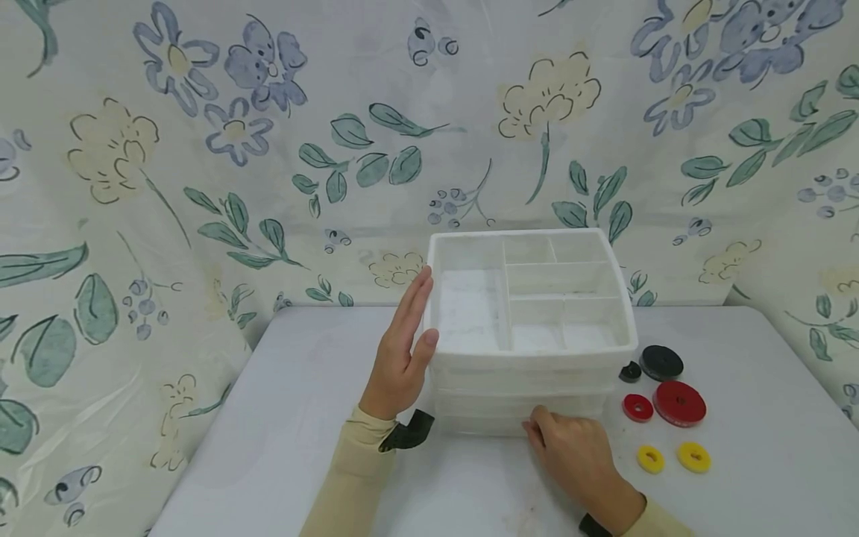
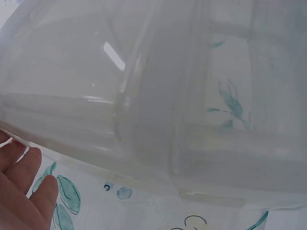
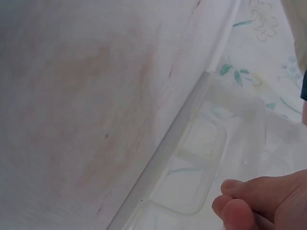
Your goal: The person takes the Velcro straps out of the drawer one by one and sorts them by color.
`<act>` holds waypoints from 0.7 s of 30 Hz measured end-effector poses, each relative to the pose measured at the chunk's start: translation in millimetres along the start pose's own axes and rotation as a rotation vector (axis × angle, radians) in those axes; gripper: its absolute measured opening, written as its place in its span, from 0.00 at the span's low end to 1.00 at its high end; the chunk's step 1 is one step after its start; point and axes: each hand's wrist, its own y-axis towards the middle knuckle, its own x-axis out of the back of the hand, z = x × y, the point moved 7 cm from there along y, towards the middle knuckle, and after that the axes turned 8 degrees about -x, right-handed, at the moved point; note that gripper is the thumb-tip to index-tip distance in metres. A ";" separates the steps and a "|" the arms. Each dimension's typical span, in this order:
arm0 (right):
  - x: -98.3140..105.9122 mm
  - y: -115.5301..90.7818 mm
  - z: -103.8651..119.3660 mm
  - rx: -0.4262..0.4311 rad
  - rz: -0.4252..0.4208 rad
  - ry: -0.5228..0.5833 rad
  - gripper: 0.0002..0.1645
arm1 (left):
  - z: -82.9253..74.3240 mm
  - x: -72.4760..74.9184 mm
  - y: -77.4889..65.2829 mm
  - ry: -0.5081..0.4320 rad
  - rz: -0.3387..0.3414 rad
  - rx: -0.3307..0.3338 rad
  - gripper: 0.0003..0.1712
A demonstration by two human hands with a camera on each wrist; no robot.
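Observation:
A white, partly see-through drawer organizer [image 1: 533,363] with a divided top tray stands on the table. My left hand [image 1: 403,358] lies against its left side, fingers extended. In the left wrist view, the fingertips of that hand [image 2: 24,187] touch the edge of the clear plastic [image 2: 153,96]. At the middle of the lower drawer [image 1: 476,416], my right hand [image 1: 573,455] has its fingers curled in and pinches the drawer's front. The right wrist view shows the thumb and finger of this hand [image 3: 268,201] close together by the clear drawer front [image 3: 184,184]; the gripped part is hidden.
Right of the organizer lie a large black disc [image 1: 661,363], a small black piece [image 1: 630,372], a large red disc [image 1: 680,403], a small red ring [image 1: 637,408] and two yellow rings [image 1: 693,457]. Floral cloth [image 1: 470,171] hangs behind the white table [image 1: 322,358].

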 end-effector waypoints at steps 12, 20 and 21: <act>4.4 4.1 2.8 0.036 -0.081 -0.027 0.23 | 0.4 0.1 1.1 0.006 0.000 -0.006 0.39; 4.0 3.8 3.2 0.029 -0.080 -0.016 0.23 | -0.8 0.4 1.0 0.001 -0.002 -0.007 0.38; 3.7 3.4 2.9 0.022 -0.069 -0.010 0.23 | -0.7 0.4 0.9 0.002 -0.002 -0.007 0.38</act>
